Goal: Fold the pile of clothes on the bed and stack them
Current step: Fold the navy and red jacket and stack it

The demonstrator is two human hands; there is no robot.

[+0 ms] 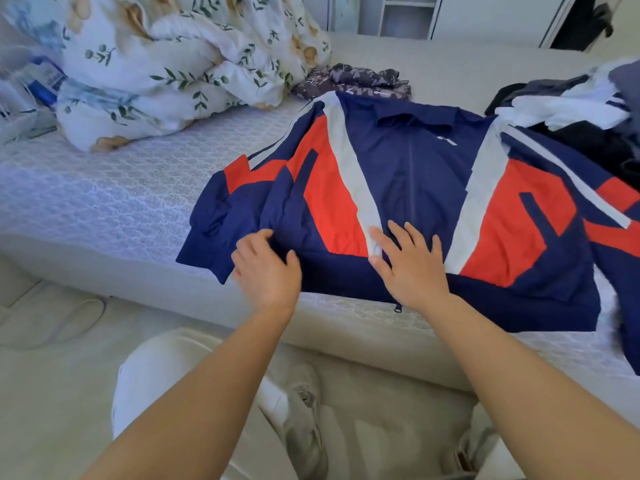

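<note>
A navy, red and white zip jacket (408,174) lies spread front-up on the bed (104,188), collar away from me, hem at the near edge. Its left sleeve is folded in over the body; its right sleeve trails off toward the right. My left hand (266,265) grips the navy fabric of the left sleeve near the hem, thumb and fingers curled on it. My right hand (408,265) lies flat with fingers spread on the lower front, beside the zip. A pile of dark and white clothes (571,109) sits at the right, overlapping the jacket's shoulder.
A crumpled floral duvet (166,67) fills the bed's far left. A small purple patterned garment (360,81) lies behind the jacket's collar. White slippers (62,320) sit on the floor at the left. My legs and shoes (304,410) stand close to the bed's edge.
</note>
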